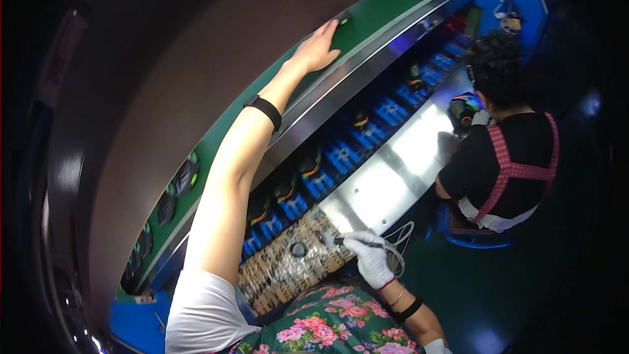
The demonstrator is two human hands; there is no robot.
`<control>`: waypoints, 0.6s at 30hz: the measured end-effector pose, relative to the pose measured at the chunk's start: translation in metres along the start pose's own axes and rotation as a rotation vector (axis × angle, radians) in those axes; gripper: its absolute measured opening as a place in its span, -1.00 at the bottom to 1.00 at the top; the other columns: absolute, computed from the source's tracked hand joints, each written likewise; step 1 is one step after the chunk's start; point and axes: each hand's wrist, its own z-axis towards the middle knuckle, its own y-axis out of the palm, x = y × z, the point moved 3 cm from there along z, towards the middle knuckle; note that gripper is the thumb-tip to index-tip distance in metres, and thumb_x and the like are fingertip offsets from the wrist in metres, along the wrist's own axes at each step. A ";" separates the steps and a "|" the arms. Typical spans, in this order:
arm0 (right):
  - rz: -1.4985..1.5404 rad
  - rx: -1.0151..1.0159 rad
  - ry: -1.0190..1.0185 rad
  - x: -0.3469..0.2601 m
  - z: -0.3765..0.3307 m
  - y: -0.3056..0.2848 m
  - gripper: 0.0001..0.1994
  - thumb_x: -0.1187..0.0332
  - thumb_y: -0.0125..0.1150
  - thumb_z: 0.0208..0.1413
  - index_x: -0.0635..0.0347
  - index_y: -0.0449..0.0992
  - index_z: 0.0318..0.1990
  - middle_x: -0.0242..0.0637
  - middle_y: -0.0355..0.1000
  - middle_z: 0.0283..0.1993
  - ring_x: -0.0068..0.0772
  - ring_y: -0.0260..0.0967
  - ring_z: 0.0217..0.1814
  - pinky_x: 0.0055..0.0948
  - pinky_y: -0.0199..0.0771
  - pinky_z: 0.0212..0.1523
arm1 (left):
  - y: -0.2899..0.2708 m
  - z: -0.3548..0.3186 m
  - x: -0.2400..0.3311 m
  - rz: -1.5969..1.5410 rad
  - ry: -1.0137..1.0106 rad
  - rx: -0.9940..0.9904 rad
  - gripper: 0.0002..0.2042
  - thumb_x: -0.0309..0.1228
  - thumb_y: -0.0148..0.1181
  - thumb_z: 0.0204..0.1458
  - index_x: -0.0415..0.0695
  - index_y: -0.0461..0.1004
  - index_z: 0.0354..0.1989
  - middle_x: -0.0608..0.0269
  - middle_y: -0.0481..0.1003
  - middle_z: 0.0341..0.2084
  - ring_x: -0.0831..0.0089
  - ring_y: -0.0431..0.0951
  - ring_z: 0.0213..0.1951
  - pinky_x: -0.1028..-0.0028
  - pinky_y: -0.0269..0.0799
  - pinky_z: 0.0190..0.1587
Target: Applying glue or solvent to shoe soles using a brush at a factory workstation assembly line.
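Observation:
My bare left hand (319, 49) reaches far forward over a green conveyor belt (386, 13). Its fingers are stretched out and the thumb stands apart. The fingertips meet a small dark piece with a yellow-green accent (343, 19), mostly hidden by them. In a white glove, my right hand (369, 255) is closed around a slim black-handled tool (339, 241) with a pale tip, perhaps a brush. That tip hovers over or touches a stained, patchy brown work surface (275, 274); I cannot tell which. A small round dark pot (298, 250) sits there, left of the tool.
Blue racks (343, 157) holding dark, shoe-like pieces run below the belt. More dark pieces (187, 174) lie on the belt at left. A bare metal tabletop (377, 190) extends rightward to a seated co-worker (508, 137) handling a dark shoe-like piece (462, 110). A pale cable (401, 242) loops beside my right hand.

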 end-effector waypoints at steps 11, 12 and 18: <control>-0.043 0.018 0.000 -0.017 0.014 -0.005 -0.83 0.49 0.33 0.13 0.37 0.67 -0.16 -0.26 0.65 -0.17 -0.52 0.56 -0.11 -0.56 0.52 0.01 | -0.023 -0.026 -0.045 0.257 -0.251 -0.116 -0.72 -0.57 0.11 0.01 -0.15 0.44 -0.06 -0.01 0.50 -0.09 -0.04 0.54 0.00 0.08 0.50 0.03; -0.055 -0.001 0.029 -0.018 0.018 0.000 -0.84 0.50 0.33 0.13 0.37 0.67 -0.16 -0.25 0.64 -0.17 -0.53 0.56 -0.12 -0.56 0.52 0.01 | -0.032 -0.056 -0.056 0.196 -0.162 -0.095 -0.75 -0.58 0.11 0.02 -0.15 0.43 -0.09 0.00 0.49 -0.16 -0.04 0.56 -0.09 0.08 0.51 -0.03; 0.032 0.067 -0.006 -0.007 0.033 0.002 -0.83 0.54 0.33 0.12 0.36 0.66 -0.13 -0.29 0.64 -0.17 -0.55 0.56 -0.17 -0.57 0.54 -0.04 | -0.093 -0.208 -0.015 -0.912 -0.320 0.150 -0.79 -0.48 0.19 0.16 -0.14 0.37 -0.07 0.15 0.33 0.14 0.35 0.47 0.03 0.29 0.55 0.01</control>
